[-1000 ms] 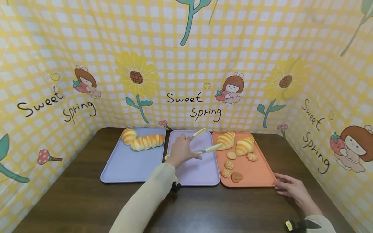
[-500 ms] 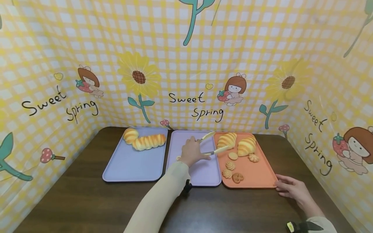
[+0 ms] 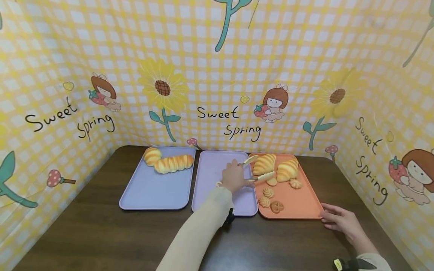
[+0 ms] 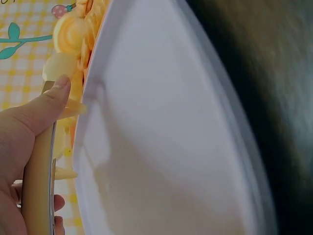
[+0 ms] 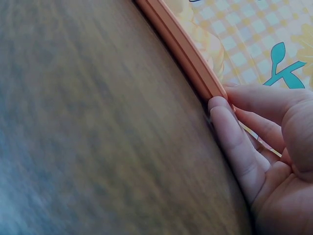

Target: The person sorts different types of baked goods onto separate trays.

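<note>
Just right of centre in the head view, my left hand grips tongs, their tips apart beside a bread roll on the orange tray (cookies lie there too). At lower right, my right hand pinches that tray's corner.

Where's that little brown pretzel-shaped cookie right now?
In the head view, the pretzel-shaped cookie lies near the front left corner of the orange tray, just right of a swirl cookie.
</note>
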Demonstrator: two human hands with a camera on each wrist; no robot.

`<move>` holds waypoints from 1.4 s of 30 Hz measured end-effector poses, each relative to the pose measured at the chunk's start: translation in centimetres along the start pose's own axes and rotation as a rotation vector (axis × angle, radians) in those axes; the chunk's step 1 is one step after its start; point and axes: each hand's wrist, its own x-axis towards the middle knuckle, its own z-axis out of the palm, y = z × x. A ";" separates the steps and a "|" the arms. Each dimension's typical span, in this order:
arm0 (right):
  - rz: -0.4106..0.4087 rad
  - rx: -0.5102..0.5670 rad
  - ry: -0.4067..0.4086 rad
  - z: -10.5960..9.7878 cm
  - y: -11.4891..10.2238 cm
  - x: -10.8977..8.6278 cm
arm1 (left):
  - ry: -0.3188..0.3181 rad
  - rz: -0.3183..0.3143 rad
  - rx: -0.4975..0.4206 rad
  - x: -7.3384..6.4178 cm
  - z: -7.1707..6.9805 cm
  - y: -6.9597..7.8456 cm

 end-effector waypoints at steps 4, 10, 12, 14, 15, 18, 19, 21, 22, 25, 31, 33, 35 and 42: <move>0.008 0.002 -0.001 -0.1 -0.1 0.0 | -0.013 -0.034 0.043 -0.1 -0.1 1.1; 0.022 0.005 0.005 0.0 -0.1 0.0 | -0.024 -0.089 0.085 -0.3 0.1 2.2; 0.023 0.005 0.009 0.1 -0.1 0.0 | -0.024 -0.110 0.088 -0.3 0.2 2.2; 0.024 0.006 0.013 0.2 0.0 0.0 | -0.030 -0.117 0.093 -0.2 0.3 2.3; 0.024 0.004 0.013 0.2 0.0 0.0 | -0.028 -0.118 0.090 -0.2 0.3 2.3; 0.028 0.002 0.010 0.2 0.1 0.0 | -0.025 -0.104 0.092 -0.2 0.3 2.2; 0.028 0.007 0.016 0.2 0.1 0.0 | -0.019 -0.096 0.089 -0.2 0.3 2.2; 0.026 0.009 0.012 0.1 0.1 0.0 | -0.003 -0.083 0.083 -0.1 0.4 2.0; 0.025 0.010 0.010 0.1 0.1 0.0 | 0.003 -0.075 0.085 -0.1 0.5 1.9; 0.017 0.015 0.012 0.1 0.1 0.0 | 0.033 -0.052 0.071 -0.1 0.9 1.6; 0.027 0.012 0.013 0.1 -0.1 0.0 | 0.076 -0.012 0.066 0.0 1.2 1.1; 0.028 0.010 0.013 0.1 -0.1 0.0 | 0.089 -0.002 0.070 0.0 1.3 1.0; 0.023 0.016 0.011 0.1 -0.1 0.0 | 0.104 0.005 0.068 -0.1 1.4 0.9; 0.017 0.033 0.004 0.1 -0.1 0.0 | 0.097 0.035 0.061 -0.4 1.2 0.6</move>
